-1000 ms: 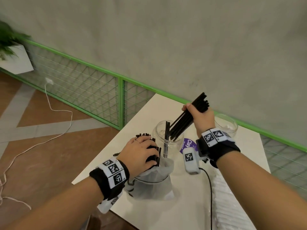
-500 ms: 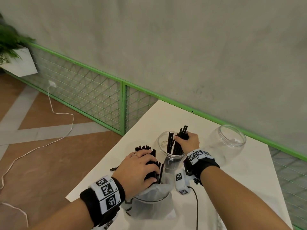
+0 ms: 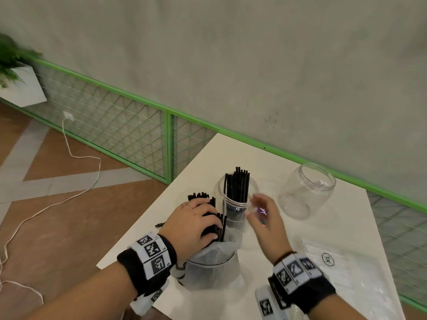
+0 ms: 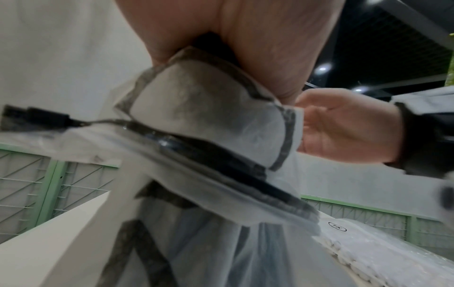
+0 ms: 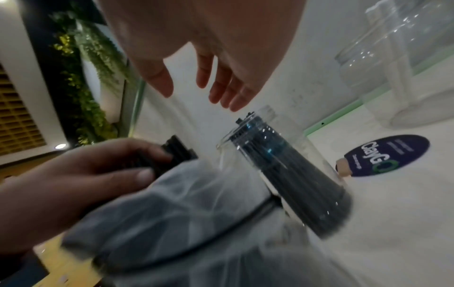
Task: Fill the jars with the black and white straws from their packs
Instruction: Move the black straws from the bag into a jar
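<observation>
The white table (image 3: 265,303) carries everything. Landmark: the near jar (image 3: 238,202), part-filled with black straws (image 3: 238,185). Behind-right stands the empty jar (image 3: 305,192), awaiting white straws. The left hand (image 3: 194,225) clamps the black pack (image 3: 210,266) just in front, steadying it; the right hand (image 3: 265,220), fingers apart and empty, hovers beside its rim.

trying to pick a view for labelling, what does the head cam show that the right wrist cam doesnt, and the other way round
Only the head view shows the pack of white straws lying on the table at the right, and the white cable on the floor.

Only the right wrist view shows the whole purple sticker on the table and the right hand from below, fingers spread and holding nothing.

Both show the jar of black straws, the empty jar, and the left hand gripping black straws in the bag.
</observation>
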Demonstrator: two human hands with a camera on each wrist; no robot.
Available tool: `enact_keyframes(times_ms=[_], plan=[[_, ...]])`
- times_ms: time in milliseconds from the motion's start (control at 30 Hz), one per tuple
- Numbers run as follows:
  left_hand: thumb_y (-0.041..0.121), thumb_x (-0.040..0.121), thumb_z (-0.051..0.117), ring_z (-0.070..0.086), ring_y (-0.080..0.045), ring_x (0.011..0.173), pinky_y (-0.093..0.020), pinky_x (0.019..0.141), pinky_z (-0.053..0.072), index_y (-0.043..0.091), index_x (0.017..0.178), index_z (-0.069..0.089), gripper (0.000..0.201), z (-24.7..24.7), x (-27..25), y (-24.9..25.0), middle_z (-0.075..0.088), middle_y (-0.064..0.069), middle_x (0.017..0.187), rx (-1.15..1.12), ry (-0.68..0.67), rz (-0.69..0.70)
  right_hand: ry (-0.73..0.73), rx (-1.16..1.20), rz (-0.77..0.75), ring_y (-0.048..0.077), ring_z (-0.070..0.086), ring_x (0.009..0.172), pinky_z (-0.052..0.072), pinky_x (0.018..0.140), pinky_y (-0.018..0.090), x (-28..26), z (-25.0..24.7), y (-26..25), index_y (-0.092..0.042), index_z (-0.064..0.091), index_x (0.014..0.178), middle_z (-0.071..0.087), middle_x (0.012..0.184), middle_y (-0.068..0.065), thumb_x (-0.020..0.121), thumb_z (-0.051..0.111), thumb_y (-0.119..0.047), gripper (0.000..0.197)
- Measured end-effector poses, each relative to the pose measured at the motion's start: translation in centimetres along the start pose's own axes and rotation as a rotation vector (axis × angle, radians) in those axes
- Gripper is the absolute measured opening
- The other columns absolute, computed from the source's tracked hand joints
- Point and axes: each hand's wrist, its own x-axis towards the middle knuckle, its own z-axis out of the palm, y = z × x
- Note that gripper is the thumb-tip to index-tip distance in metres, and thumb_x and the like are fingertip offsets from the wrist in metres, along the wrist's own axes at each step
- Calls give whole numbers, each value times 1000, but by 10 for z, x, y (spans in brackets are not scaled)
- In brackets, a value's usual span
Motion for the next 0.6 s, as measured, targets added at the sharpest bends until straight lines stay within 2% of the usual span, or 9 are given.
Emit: enact_keyframes(times_ms=[67,133,267,333,400,467,533,600], plan=[[51,78,48,46,-18,126,-43,94,48,41,99,62,27,-2,-1,2,60,17,114,6,-1,-5,-150,23,2,2,53,116,45,97,25,-21,9,2,-32,48,124,56,122,-11,78,66,-24,51],[51,78,48,47,-19,125,-43,92,48,40,99,62,28,-4,-2,4,61,16,114,6,-1,-5,-253,35,40,2,51,119,44,99,21,-31,21,5,-30,42,132,53,127,-11,75,72,-22,65],[47,78,51,47,-21,124,-41,95,47,34,102,60,29,-8,-4,7,62,12,112,-14,-14,14,-334,101,137,1,51,119,41,103,20,-28,42,7,-24,28,141,50,130,-4,74,75,-5,83],[41,79,57,45,-19,125,-39,97,45,31,109,55,31,-13,-6,11,60,9,116,-50,-22,-22,-368,88,179,1,56,113,44,98,18,-23,50,6,-24,25,143,51,127,-5,71,77,-10,90],[34,79,64,44,-17,122,-36,100,41,26,117,51,41,-17,-7,13,57,5,121,-107,-28,-72,-365,34,221,7,60,107,48,96,25,-19,55,8,-26,28,142,55,119,-7,61,80,-25,96],[31,81,66,43,-15,121,-28,103,35,24,127,46,51,-21,-8,13,52,3,128,-144,-34,-113,-336,-2,236,14,63,104,51,95,36,-17,59,12,-23,44,131,63,111,-2,51,77,-37,88],[32,81,66,41,-14,124,-24,104,29,26,135,40,59,-23,-11,9,48,5,133,-164,-41,-139,-337,-24,235,19,66,96,53,90,44,-17,61,16,-18,60,112,69,100,5,50,74,-40,67],[36,82,64,40,-13,125,-24,104,29,28,137,40,60,-24,-12,4,50,7,133,-137,-56,-140,-340,-40,234,21,68,89,54,85,46,-18,63,18,-15,66,97,72,91,8,53,70,-42,52]])
